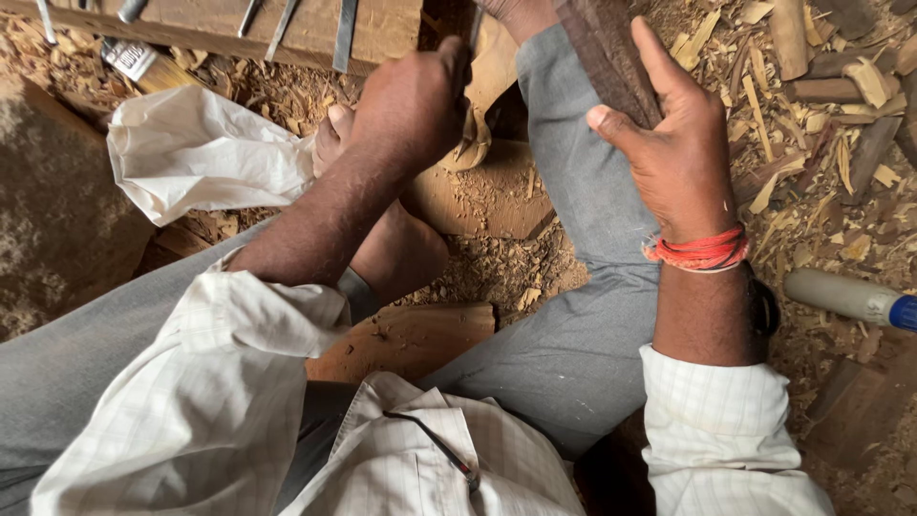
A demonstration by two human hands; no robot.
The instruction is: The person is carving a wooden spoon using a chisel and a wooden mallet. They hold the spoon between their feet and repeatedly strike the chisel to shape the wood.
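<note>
A crumpled white cloth (196,153) lies on the shavings at far left, near a wooden board (315,29) carrying metal chisels (344,29). The left hand (411,105) is a closed fist around a tool handle (463,57) — its blade is hidden — pressed down just above the pale carved wood piece (473,143), which rests on a wood block (487,196) between the knees. The right hand (673,134) wraps a dark wooden mallet (607,53), thumb along its edge, raised beside the grey trouser leg (583,277). Wood scraps (821,105) crowd the right — a white-and-blue tube (850,298) lies there.
</note>
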